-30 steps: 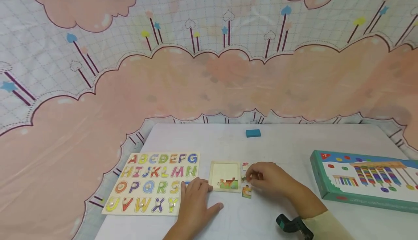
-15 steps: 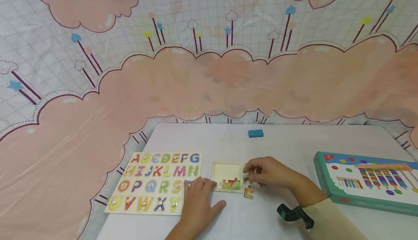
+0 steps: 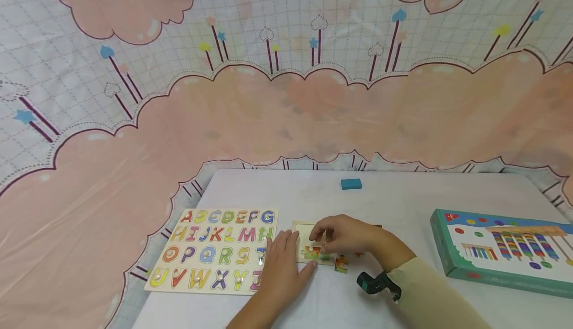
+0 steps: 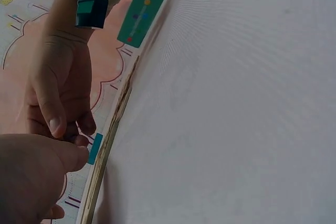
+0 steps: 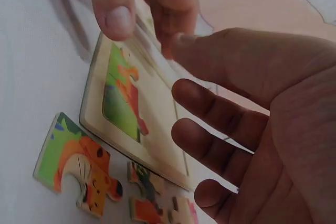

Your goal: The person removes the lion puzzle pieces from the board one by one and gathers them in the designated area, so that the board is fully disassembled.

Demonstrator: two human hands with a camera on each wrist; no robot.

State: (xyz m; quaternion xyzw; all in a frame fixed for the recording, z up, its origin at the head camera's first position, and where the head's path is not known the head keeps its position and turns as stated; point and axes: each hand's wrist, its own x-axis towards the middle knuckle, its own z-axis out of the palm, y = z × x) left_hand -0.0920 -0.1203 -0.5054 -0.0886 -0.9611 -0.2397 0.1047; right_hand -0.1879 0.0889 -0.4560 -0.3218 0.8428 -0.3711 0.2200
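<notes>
A shallow wooden puzzle tray [image 3: 303,225] lies on the table with a row of joined picture pieces [image 5: 122,95] along its near side. My right hand [image 3: 343,234] hovers over the tray with its fingers bent. Whether its fingertips pinch a piece is hidden. My left hand [image 3: 283,272] rests at the tray's left side, palm down, fingers straight and thumb apart. On the table to the tray's right lies a puzzle piece with a tiger face [image 5: 86,166]. Beside it are a green and red piece [image 5: 147,192] and a partly cut-off pink one [image 5: 182,211].
A wooden alphabet board [image 3: 210,249] lies left of the tray, partly under my left hand. A green-edged toy box [image 3: 506,252] sits at the right. Toward the back is a small blue block [image 3: 351,184]. A printed cloth [image 3: 286,115] hangs behind the table.
My right hand has moved left from the loose pieces to over the tray. My left hand has shifted slightly forward and right along the tray's edge.
</notes>
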